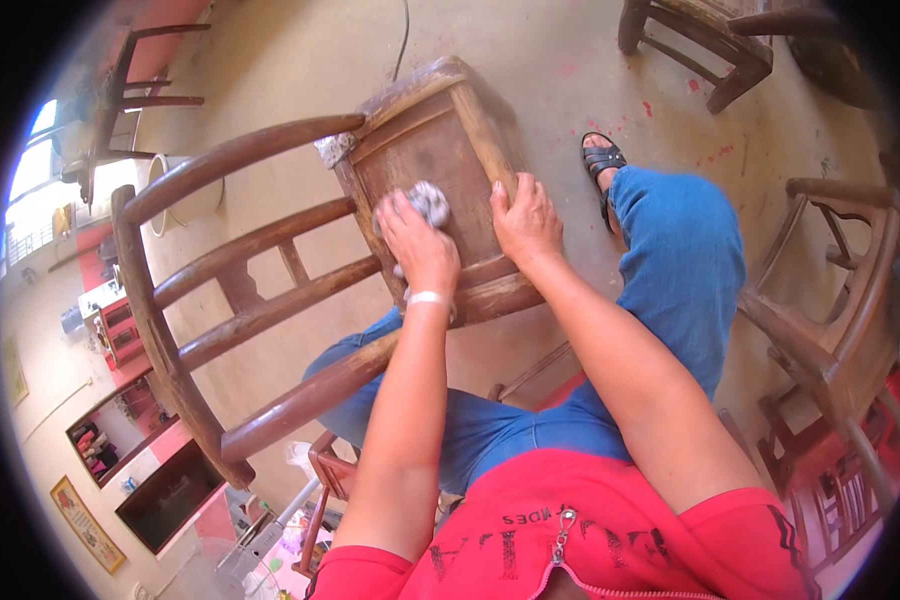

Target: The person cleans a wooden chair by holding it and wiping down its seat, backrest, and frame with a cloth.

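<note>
A worn brown wooden chair is tipped before me, with its slatted back stretching to the left. My left hand presses a crumpled grey-and-white cloth against the recessed seat panel. A white band circles the left wrist. On the right edge of the seat frame, my right hand rests with its thumb on top and its fingers over the outer side. Scuffed, pale wood shows along the frame. A greyish, crumpled-looking patch sits at the seat's upper left corner.
More wooden chairs stand at the upper right, the right and the upper left. A pale bucket is behind the chair back. Red spots mark the floor, and a dark cable crosses it. My sandalled foot is at the right.
</note>
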